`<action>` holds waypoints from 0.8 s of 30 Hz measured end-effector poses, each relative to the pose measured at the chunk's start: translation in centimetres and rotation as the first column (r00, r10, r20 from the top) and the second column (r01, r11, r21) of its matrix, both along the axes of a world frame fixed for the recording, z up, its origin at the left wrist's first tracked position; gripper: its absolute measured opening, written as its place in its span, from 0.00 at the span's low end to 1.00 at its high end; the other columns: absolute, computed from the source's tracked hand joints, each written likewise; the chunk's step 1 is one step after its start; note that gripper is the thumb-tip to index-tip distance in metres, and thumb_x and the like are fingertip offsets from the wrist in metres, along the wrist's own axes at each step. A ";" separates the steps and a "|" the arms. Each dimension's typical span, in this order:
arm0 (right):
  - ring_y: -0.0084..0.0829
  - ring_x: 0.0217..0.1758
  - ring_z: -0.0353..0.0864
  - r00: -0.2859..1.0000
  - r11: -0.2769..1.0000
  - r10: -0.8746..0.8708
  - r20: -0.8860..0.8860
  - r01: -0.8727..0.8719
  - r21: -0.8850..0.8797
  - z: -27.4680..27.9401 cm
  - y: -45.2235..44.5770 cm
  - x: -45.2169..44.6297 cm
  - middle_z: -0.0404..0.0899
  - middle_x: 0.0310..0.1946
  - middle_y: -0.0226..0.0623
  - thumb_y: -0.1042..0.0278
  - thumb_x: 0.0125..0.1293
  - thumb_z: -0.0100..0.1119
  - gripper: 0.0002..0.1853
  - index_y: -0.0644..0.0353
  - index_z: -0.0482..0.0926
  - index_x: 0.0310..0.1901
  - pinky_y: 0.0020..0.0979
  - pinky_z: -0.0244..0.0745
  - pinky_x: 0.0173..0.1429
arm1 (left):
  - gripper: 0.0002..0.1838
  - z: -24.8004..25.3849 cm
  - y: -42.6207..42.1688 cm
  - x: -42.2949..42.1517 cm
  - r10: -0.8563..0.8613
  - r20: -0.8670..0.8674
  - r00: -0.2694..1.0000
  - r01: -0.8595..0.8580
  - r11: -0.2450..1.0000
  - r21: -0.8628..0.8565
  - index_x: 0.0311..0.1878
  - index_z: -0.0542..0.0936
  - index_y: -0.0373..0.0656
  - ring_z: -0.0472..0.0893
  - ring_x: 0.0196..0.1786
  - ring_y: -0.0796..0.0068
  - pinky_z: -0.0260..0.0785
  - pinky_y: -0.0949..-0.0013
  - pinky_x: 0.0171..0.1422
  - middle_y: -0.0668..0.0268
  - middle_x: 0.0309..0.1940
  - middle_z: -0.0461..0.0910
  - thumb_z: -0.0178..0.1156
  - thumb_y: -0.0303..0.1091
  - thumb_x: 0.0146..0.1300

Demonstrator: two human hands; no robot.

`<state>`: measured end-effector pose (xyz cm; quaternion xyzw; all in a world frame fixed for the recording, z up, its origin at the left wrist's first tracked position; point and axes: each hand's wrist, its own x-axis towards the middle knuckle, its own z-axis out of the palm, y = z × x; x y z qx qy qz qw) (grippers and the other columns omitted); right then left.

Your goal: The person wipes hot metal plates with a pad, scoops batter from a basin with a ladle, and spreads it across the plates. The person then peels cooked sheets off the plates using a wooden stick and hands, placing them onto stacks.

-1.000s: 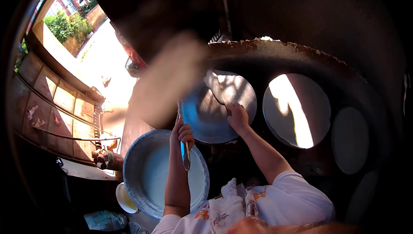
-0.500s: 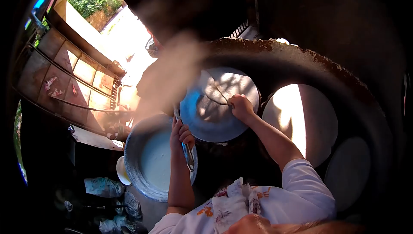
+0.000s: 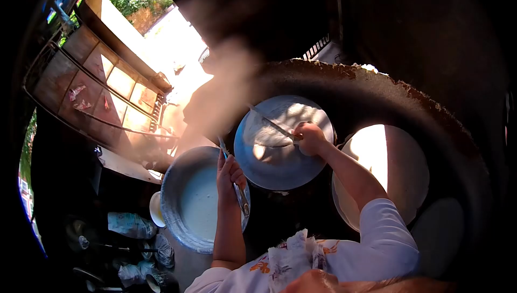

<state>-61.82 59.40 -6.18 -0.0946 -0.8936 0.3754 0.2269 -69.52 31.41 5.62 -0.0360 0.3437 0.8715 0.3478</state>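
My right hand [image 3: 312, 139] is closed around one end of a long thin flat stick [image 3: 269, 123], which reaches left across a round griddle [image 3: 253, 172]. A pale, thin layer with dappled sunlight covers part of that griddle. My left hand [image 3: 230, 173] grips a metal-handled tool [image 3: 243, 201] held roughly upright over the right rim of a basin [image 3: 171, 223]; the tool's upper end is blurred, so its kind is unclear. White liquid [image 3: 199, 201] lies in the basin.
A second round griddle [image 3: 407, 169], half sunlit, is at my right, with a dim round surface [image 3: 439, 236] beyond it. A crusted curved rim [image 3: 409, 85] arcs behind. Plastic bags [image 3: 131, 225] lie lower left. Haze [image 3: 223, 93] blurs the upper middle.
The stick has swung over the griddle and now looks straighter and flatter in my right hand. My left hand keeps its grip. The whole view has shifted slightly.
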 end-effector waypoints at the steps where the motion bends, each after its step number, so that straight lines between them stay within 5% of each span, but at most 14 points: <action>1: 0.39 0.45 0.79 0.982 0.991 0.129 0.141 -0.130 0.001 1.5 -1.2 0.3 0.81 0.38 0.36 0.77 0.41 0.58 0.13 0.58 0.83 0.33 0.35 0.73 0.49 | 0.20 0.2 -0.2 0.3 0.029 0.011 1.000 -0.029 0.999 -0.027 0.62 0.68 0.62 0.53 0.12 0.88 0.48 0.82 0.12 0.78 0.16 0.55 0.49 0.27 0.70; 6: 0.38 0.42 0.82 0.928 0.912 0.372 0.007 -0.364 -0.186 -0.3 2.4 3.3 0.82 0.38 0.39 0.77 0.40 0.60 0.17 0.59 0.84 0.38 0.34 0.76 0.48 | 0.25 1.4 -2.7 0.9 -0.002 -0.186 0.983 -0.048 0.963 -0.264 0.66 0.64 0.61 0.55 0.13 0.88 0.49 0.82 0.12 0.77 0.15 0.55 0.50 0.26 0.68; 7: 0.32 0.44 0.82 0.953 0.917 0.300 0.030 -0.280 -0.284 -0.5 3.9 2.5 0.83 0.39 0.40 0.80 0.41 0.59 0.16 0.63 0.83 0.37 0.29 0.76 0.49 | 0.26 1.5 -2.5 0.8 -0.014 -0.199 0.980 -0.049 0.950 -0.307 0.66 0.64 0.61 0.55 0.13 0.88 0.49 0.82 0.13 0.77 0.15 0.55 0.50 0.26 0.68; 8: 0.34 0.44 0.82 0.992 0.968 0.018 0.124 0.014 -0.250 1.3 4.3 1.7 0.82 0.39 0.42 0.83 0.41 0.58 0.17 0.65 0.82 0.38 0.28 0.76 0.50 | 0.26 1.4 -2.2 0.4 -0.026 -0.222 0.975 -0.053 0.938 -0.343 0.67 0.63 0.60 0.56 0.13 0.88 0.50 0.81 0.13 0.77 0.15 0.55 0.51 0.25 0.68; 10: 0.37 0.47 0.81 0.986 0.939 -0.031 0.162 0.084 -0.335 1.0 4.7 -1.6 0.81 0.41 0.43 0.87 0.40 0.56 0.20 0.64 0.82 0.40 0.28 0.74 0.54 | 0.27 0.8 -0.9 -0.2 0.009 -0.234 0.972 -0.081 0.950 -0.300 0.68 0.62 0.59 0.56 0.13 0.87 0.51 0.81 0.14 0.76 0.15 0.56 0.51 0.26 0.67; 11: 0.36 0.49 0.80 0.991 0.963 0.085 0.106 -0.054 -0.265 2.3 2.8 -1.7 0.81 0.41 0.40 0.90 0.41 0.53 0.22 0.63 0.81 0.41 0.29 0.73 0.57 | 0.27 0.8 -0.4 -0.3 0.036 -0.247 0.968 -0.111 0.949 -0.296 0.68 0.61 0.59 0.57 0.13 0.87 0.51 0.80 0.14 0.76 0.15 0.56 0.51 0.26 0.67; 12: 0.36 0.50 0.79 0.946 0.869 0.296 0.136 -0.207 -0.449 -0.3 1.9 -2.8 0.81 0.42 0.37 0.88 0.42 0.53 0.21 0.62 0.82 0.40 0.30 0.72 0.56 | 0.28 0.7 -0.1 -0.5 0.058 -0.252 0.966 -0.136 0.944 -0.302 0.68 0.60 0.59 0.57 0.13 0.87 0.51 0.80 0.14 0.76 0.15 0.56 0.51 0.26 0.67; 14: 0.32 0.44 0.80 0.926 0.927 0.374 0.055 -0.372 -0.048 -0.1 0.5 -0.2 0.81 0.37 0.37 0.80 0.43 0.60 0.17 0.61 0.82 0.39 0.30 0.74 0.49 | 0.30 1.6 -1.8 0.8 0.027 -0.235 0.972 -0.118 0.916 -0.384 0.70 0.58 0.59 0.57 0.13 0.87 0.49 0.81 0.14 0.76 0.15 0.56 0.52 0.26 0.67; 15: 0.30 0.39 0.80 0.903 0.903 0.429 0.033 -0.427 -0.054 -0.3 0.9 1.4 0.81 0.36 0.33 0.77 0.43 0.64 0.17 0.60 0.83 0.39 0.30 0.75 0.44 | 0.31 1.7 -3.2 1.1 -0.008 -0.234 0.972 -0.086 0.917 -0.390 0.70 0.58 0.60 0.56 0.13 0.88 0.49 0.81 0.14 0.76 0.16 0.56 0.52 0.26 0.67; 18: 0.28 0.35 0.79 0.820 0.827 0.536 0.202 -0.461 -0.322 1.5 4.0 2.5 0.81 0.37 0.32 0.74 0.43 0.65 0.16 0.59 0.84 0.39 0.29 0.75 0.40 | 0.31 1.9 -4.3 0.3 -0.077 -0.264 0.961 -0.039 0.912 -0.408 0.71 0.58 0.60 0.55 0.12 0.88 0.47 0.82 0.13 0.76 0.15 0.56 0.51 0.26 0.67; 19: 0.26 0.32 0.79 0.870 0.828 0.483 0.097 -0.419 -0.373 1.7 4.2 1.7 0.82 0.37 0.34 0.74 0.44 0.64 0.16 0.58 0.84 0.40 0.27 0.74 0.37 | 0.30 2.1 -3.0 0.1 -0.045 -0.243 0.969 -0.057 0.916 -0.398 0.71 0.59 0.60 0.54 0.12 0.88 0.46 0.81 0.13 0.77 0.15 0.56 0.50 0.26 0.67; 20: 0.24 0.32 0.78 0.937 0.908 0.331 0.113 -0.284 -0.308 1.1 3.5 0.1 0.82 0.34 0.33 0.78 0.43 0.61 0.18 0.59 0.84 0.41 0.25 0.74 0.38 | 0.30 2.2 -2.2 0.1 -0.014 -0.221 0.975 -0.075 0.919 -0.388 0.71 0.59 0.60 0.53 0.11 0.87 0.46 0.81 0.12 0.77 0.14 0.56 0.50 0.26 0.67; 24: 0.22 0.31 0.77 0.824 0.863 0.485 0.293 -0.396 -0.315 1.5 4.8 2.3 0.82 0.36 0.32 0.77 0.41 0.61 0.20 0.57 0.84 0.41 0.25 0.73 0.36 | 0.30 2.2 -3.9 0.2 -0.060 -0.175 0.983 -0.014 0.920 -0.391 0.70 0.59 0.61 0.54 0.12 0.88 0.46 0.82 0.13 0.77 0.15 0.56 0.49 0.26 0.67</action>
